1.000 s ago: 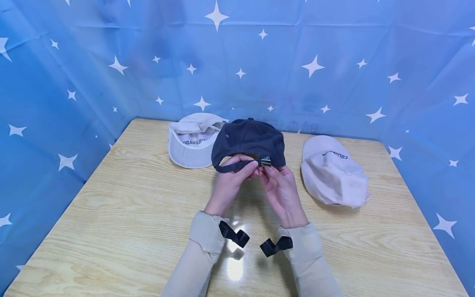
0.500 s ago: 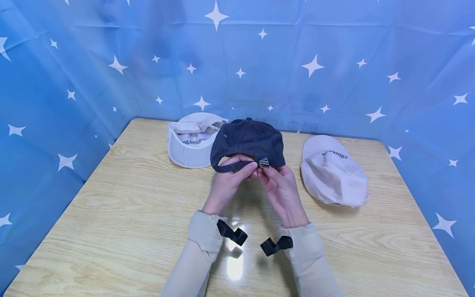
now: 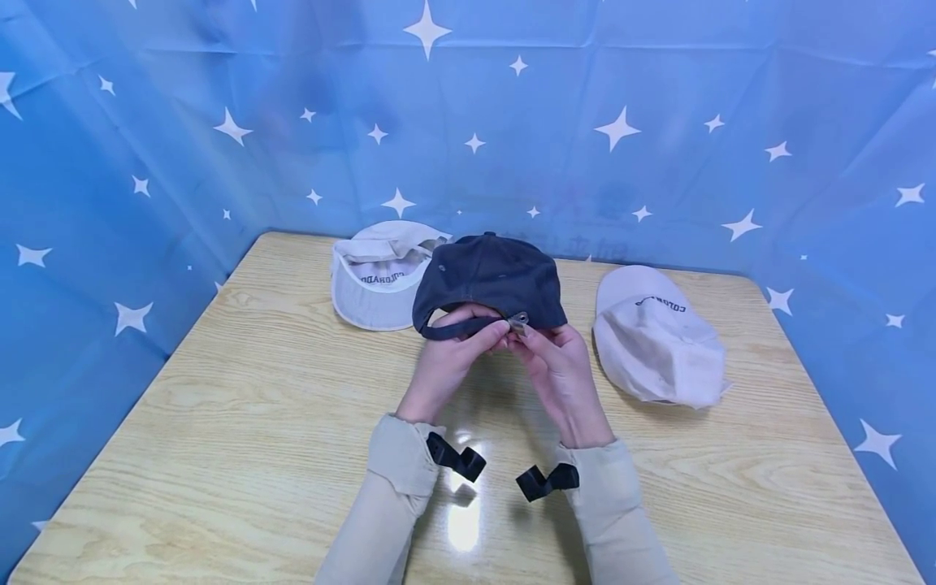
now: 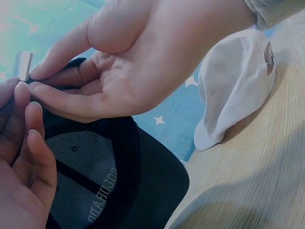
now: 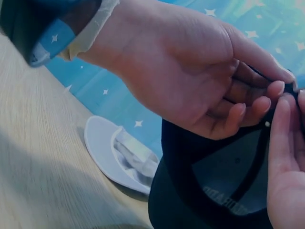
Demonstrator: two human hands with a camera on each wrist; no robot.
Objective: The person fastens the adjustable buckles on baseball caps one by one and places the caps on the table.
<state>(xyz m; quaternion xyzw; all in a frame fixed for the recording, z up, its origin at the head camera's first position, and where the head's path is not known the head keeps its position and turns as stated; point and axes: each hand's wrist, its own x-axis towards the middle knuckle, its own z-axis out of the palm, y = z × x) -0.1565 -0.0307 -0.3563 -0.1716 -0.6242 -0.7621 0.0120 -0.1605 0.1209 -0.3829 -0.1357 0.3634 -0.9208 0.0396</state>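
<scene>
While the head view shows only the back of a navy baseball cap [image 3: 497, 272], both wrist views look under it and reveal its dark brim [image 4: 162, 174] and, inside, reversed stitched lettering [image 4: 101, 194]. This cap is before the person, over the far middle part of the wooden table [image 3: 219, 422]; whether its brim touches the tabletop, I cannot tell. The left hand [image 3: 448, 361] pinches the back strap [image 3: 455, 330] between thumb and fingers, and the right hand [image 3: 559, 378] pinches the metal buckle [image 3: 519, 319] just beside. In the left wrist view this buckle appears as a bright plate, but in the right wrist view the fingertips crowd around its place. To the left, a white cap [image 3: 376, 305] lies with its inside visible, and the navy cap covers its edge in the head view. To the right, well apart, lies a crumpled white cap [image 3: 658, 345]; only the left wrist view shows the opening at its back. Behind everything hangs a blue star-patterned cloth [image 3: 512, 106].
</scene>
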